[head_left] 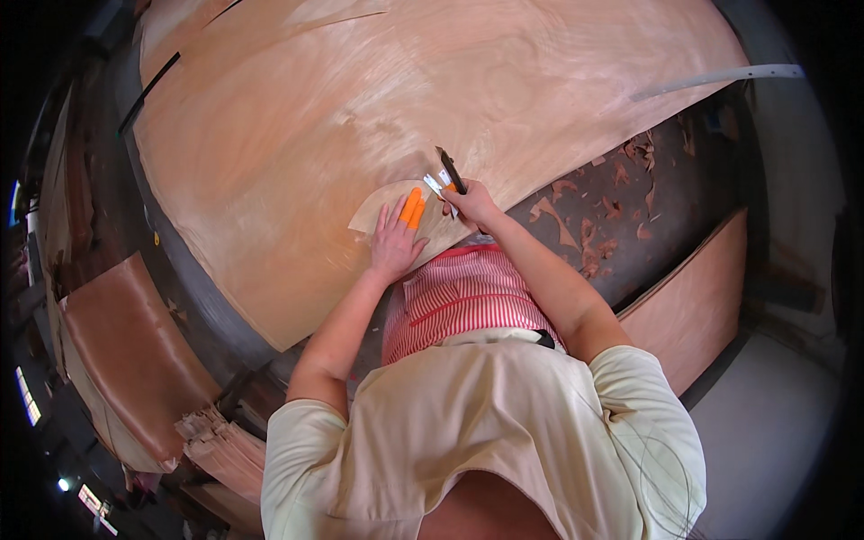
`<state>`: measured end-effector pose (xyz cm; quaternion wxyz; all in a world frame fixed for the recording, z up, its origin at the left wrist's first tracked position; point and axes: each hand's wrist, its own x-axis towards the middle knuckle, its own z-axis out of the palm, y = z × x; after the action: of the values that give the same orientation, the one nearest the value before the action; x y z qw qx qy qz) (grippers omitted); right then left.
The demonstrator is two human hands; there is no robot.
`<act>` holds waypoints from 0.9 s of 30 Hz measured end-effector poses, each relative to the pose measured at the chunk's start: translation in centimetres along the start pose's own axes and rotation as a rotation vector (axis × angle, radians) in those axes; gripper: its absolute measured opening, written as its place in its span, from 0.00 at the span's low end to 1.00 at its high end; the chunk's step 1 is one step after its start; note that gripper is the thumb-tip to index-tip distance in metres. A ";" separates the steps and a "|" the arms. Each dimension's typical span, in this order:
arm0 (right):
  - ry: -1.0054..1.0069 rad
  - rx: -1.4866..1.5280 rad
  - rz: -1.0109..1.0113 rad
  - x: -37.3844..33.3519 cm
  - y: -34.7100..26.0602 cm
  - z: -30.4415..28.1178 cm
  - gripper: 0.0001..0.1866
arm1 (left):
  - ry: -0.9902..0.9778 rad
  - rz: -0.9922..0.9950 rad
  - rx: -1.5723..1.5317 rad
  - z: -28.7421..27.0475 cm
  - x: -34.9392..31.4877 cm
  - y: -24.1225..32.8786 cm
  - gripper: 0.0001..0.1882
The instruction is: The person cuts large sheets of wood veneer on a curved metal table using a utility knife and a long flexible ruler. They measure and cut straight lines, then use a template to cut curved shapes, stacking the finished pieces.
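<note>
My left hand [392, 247] lies flat on a curved light-brown piece of thin wood veneer [367, 214], its fingers spread. Orange covers [413, 207] sleeve two of its fingertips. Just to the right, my right hand [474, 205] is closed round a slim black cutter-like tool [450, 167], which points up and away from me. Small white strips [434, 185] show beside that tool, at the same hand's fingers; what they are I cannot make out. Under both hands spreads a large pale brown veneer sheet [297, 171].
Torn veneer scraps [594, 243] litter a dark surface to the right. A curved pale metal strip [720, 79] reaches over the sheet's far right edge. Brown sheets [135, 333] are stacked at the left, and another board [693, 297] lies at the right.
</note>
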<state>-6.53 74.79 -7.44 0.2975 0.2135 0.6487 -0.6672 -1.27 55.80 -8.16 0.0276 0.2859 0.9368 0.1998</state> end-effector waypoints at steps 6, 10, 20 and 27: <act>0.030 -0.068 -0.036 0.3 0.6 0.1 0.07 | -0.023 0.024 0.024 0.3 0.0 -0.5 0.31; 0.042 -0.169 -0.015 1.0 1.2 -0.3 0.07 | -0.027 0.032 0.033 0.4 0.2 -0.7 0.32; 0.023 -0.038 -0.157 -1.1 0.2 -1.7 0.09 | -0.016 -0.015 0.000 0.1 0.1 -0.2 0.33; 0.045 0.015 -0.112 -1.4 -0.3 -2.6 0.10 | -0.014 -0.039 -0.010 -0.1 0.3 0.3 0.33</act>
<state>-5.97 77.52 -6.41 0.2432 0.1939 0.6612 -0.6827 -1.35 56.12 -7.92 0.0394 0.2690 0.9409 0.2018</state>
